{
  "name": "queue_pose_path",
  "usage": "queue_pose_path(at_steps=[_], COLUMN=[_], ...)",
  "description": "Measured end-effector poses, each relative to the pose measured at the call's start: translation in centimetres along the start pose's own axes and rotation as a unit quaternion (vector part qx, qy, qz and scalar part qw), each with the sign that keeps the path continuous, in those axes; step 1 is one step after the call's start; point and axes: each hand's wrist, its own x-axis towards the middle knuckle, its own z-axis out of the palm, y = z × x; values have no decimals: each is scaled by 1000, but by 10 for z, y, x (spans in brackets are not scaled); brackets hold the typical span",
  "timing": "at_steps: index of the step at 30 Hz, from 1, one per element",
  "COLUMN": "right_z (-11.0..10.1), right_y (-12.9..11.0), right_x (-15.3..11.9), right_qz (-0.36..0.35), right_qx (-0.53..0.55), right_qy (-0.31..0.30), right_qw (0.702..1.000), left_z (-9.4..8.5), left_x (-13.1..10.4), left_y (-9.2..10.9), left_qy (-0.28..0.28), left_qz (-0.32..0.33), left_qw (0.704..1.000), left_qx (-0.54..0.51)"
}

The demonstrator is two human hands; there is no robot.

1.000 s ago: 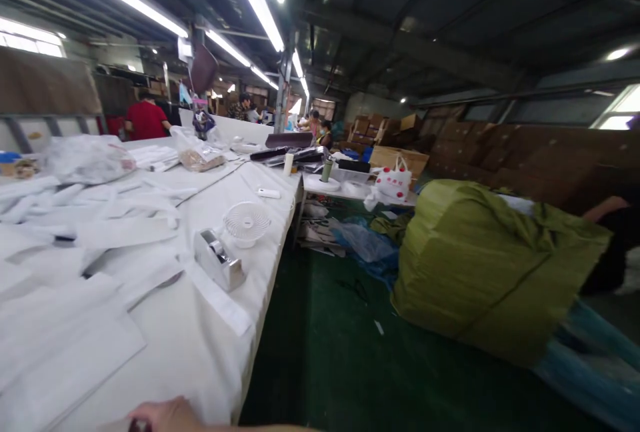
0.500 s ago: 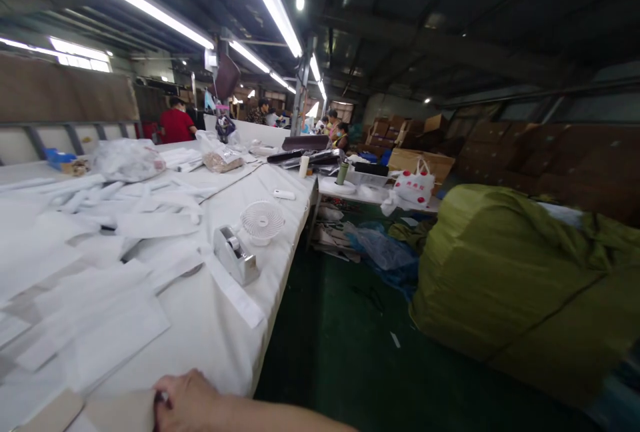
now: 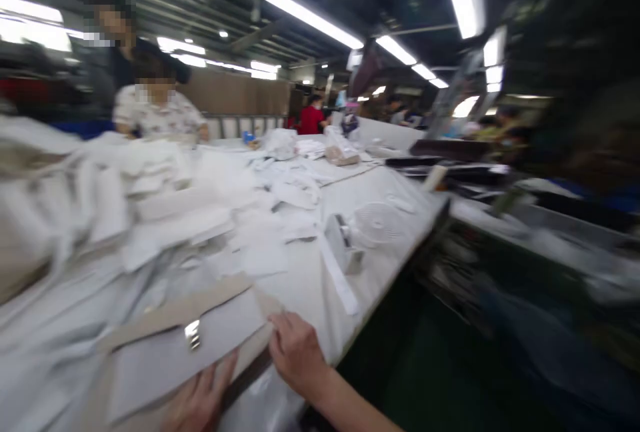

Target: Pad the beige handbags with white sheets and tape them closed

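Note:
A flat beige handbag (image 3: 170, 309) lies slanted on the near part of the white-covered table (image 3: 345, 345). A white sheet (image 3: 155, 372) covers much of its front, and a shiny metal clasp (image 3: 193, 335) shows at the flap's edge. My right hand (image 3: 297, 355) pinches the bag's right corner. Along the near side, my left hand (image 3: 203, 395) rests on the bag with its fingers stretched out; its lower part is cut off by the frame. A tape dispenser (image 3: 345, 245) stands beyond my right hand. Motion blurs the view.
White sheets and wrapped pieces (image 3: 180, 212) pile up across the table's left. A white fan (image 3: 377, 224) stands behind the dispenser. Two people (image 3: 157, 112) are across the table, and one in red (image 3: 311, 117) is farther back. Right of the table edge lies dark green floor (image 3: 415, 352).
The view has swung left, bringing the handbag, my left hand and two people across the table into sight. My right hand still grips beige material at the near table edge.

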Motion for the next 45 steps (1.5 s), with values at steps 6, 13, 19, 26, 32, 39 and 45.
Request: queue_pose_path(at_steps=[6, 13, 19, 26, 32, 39, 45], right_z=[30, 38, 44, 53, 64, 68, 86], right_y=[-31, -40, -79, -155, -173, -174, -157], right_x=[38, 70, 93, 112, 121, 128, 132], right_qz=[-353, -516, -567, -600, -609, -638, -671], right_qx=[70, 7, -41, -94, -107, -56, -60], right_qy=[-18, 7, 22, -35, -69, -114, -109], right_qw=[933, 857, 823, 793, 783, 759, 731], left_z=[-4, -30, -51, -42, -36, -52, -67], left_x=[-2, -46, -95, -116, -116, -110, -99], left_y=[-39, -53, -100, -163, -182, -196, -195], left_qy=[31, 170, 233, 178, 114, 60, 13], left_qz=[20, -69, -343, -461, -399, -348, -348], left_qw=[997, 981, 897, 644, 629, 709, 849], left_qx=[67, 67, -155, -584, -657, -611, -397])
